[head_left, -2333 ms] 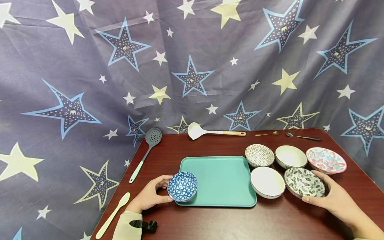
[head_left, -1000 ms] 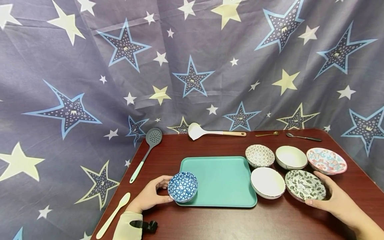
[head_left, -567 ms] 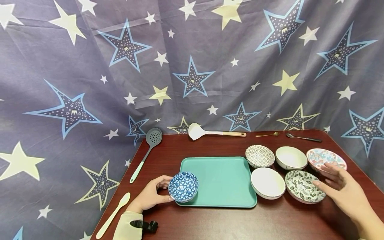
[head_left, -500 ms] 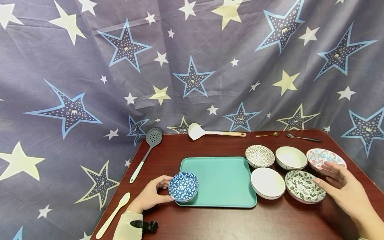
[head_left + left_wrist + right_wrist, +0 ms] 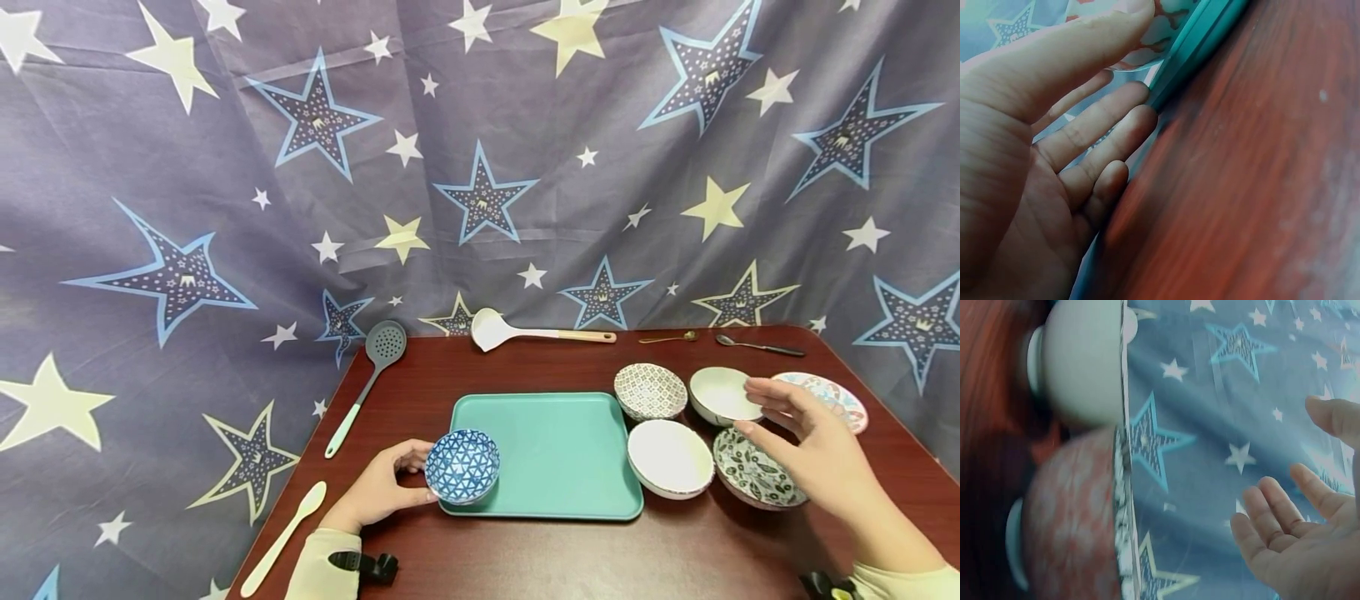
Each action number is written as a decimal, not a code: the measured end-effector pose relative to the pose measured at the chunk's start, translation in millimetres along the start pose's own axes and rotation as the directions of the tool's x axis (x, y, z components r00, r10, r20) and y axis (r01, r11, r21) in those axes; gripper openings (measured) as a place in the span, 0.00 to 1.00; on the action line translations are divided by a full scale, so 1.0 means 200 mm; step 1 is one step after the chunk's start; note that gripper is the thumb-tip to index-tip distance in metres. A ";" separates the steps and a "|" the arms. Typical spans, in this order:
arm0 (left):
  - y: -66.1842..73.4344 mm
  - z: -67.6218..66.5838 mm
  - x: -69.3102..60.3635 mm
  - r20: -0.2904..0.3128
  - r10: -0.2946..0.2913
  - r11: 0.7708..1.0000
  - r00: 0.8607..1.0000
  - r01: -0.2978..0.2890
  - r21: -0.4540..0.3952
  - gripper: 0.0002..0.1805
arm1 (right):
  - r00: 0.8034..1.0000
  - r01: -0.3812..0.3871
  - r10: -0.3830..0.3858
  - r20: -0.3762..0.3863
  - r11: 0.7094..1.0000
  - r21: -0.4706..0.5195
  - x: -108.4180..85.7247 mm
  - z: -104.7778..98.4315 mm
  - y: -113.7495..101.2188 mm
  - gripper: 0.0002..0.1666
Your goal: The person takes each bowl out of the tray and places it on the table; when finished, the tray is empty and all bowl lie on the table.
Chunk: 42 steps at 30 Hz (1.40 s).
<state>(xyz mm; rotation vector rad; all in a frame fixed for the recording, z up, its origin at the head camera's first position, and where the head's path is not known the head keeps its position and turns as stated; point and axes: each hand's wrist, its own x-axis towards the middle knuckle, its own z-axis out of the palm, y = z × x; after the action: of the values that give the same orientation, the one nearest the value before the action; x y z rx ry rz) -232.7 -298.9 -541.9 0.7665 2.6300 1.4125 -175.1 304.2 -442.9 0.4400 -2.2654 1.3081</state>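
The left hand (image 5: pixel 384 489) holds a small bowl (image 5: pixel 462 467) with blue and white triangles by its left side, thumb in front and fingers behind. This bowl is at the front left corner of a green tray (image 5: pixel 555 454). In the left wrist view, the thumb touches the bowl's outer wall (image 5: pixel 1169 31) and the other fingers lie partly extended. Above the right side of a leaf-patterned bowl (image 5: pixel 753 471), the right hand (image 5: pixel 821 446) hovers with fingers spread and holds nothing. It partly hides that bowl and the pink floral bowl (image 5: pixel 843 396).
Right of the tray stand a white bowl (image 5: pixel 670 458), a brown-patterned bowl (image 5: pixel 650 392) and a cream bowl (image 5: pixel 720 396). Along the back lie a white ladle (image 5: pixel 491 331) and two small spoons (image 5: pixel 761 344). A slotted skimmer (image 5: pixel 385 346) and a pale spoon (image 5: pixel 285 537) lie at left.
The right hand has let go of the leaf-patterned bowl, lifted and moved left over it. That bowl earlier shifted slightly toward the front. The left hand and blue bowl have edged slightly right.
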 end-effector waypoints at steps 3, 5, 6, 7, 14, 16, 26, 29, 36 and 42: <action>0.00 0.00 0.00 -0.002 -0.004 1.000 1.000 0.004 0.011 0.34 | 0.999 0.011 -0.011 0.035 1.000 0.010 0.03 0.06 -0.05 0.31; 0.00 0.00 0.00 -0.002 -0.009 1.000 1.000 0.009 0.005 0.34 | 0.998 0.022 -0.023 0.059 1.000 0.012 0.04 0.11 -0.08 0.31; 0.01 0.00 0.00 -0.003 -0.009 1.000 1.000 0.009 0.002 0.34 | 0.997 0.030 -0.031 0.068 0.999 0.010 0.05 0.13 -0.10 0.32; 0.01 0.01 0.00 -0.003 -0.007 1.000 1.000 0.007 -0.005 0.34 | 0.996 0.037 -0.037 0.081 0.999 0.008 0.06 0.15 -0.12 0.32; 0.01 0.03 0.00 -0.022 0.013 0.999 1.000 -0.014 -0.041 0.34 | 0.983 0.028 -0.037 0.178 0.998 0.054 0.11 0.31 -0.19 0.30; 0.00 0.04 0.00 -0.032 0.028 0.999 0.999 -0.029 -0.039 0.35 | 0.979 0.025 -0.039 0.198 0.997 0.076 0.12 0.36 -0.20 0.29; 0.10 0.05 -0.01 -0.059 -0.002 1.000 0.998 0.003 0.012 0.33 | 0.939 0.004 -0.032 0.343 0.997 0.080 0.17 0.58 -0.23 0.30; 0.12 0.03 -0.01 -0.037 -0.021 1.000 0.999 0.022 0.023 0.34 | 0.919 -0.045 -0.013 0.394 0.989 0.139 0.18 0.65 -0.23 0.30; 0.01 0.02 0.00 -0.005 -0.034 0.997 0.999 0.035 0.069 0.37 | 0.879 -0.167 0.045 0.476 0.962 0.217 0.19 0.79 -0.28 0.31; 0.00 0.00 -0.01 0.026 -0.019 0.997 0.999 0.017 0.076 0.34 | 0.854 -0.155 0.033 0.519 0.969 0.194 0.20 0.92 -0.30 0.29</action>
<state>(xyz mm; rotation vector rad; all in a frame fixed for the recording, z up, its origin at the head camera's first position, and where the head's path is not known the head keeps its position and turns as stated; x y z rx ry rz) -231.2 -298.3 -541.8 0.7612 2.6768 1.2960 -224.3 113.7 -455.6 0.8593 -2.5934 1.6727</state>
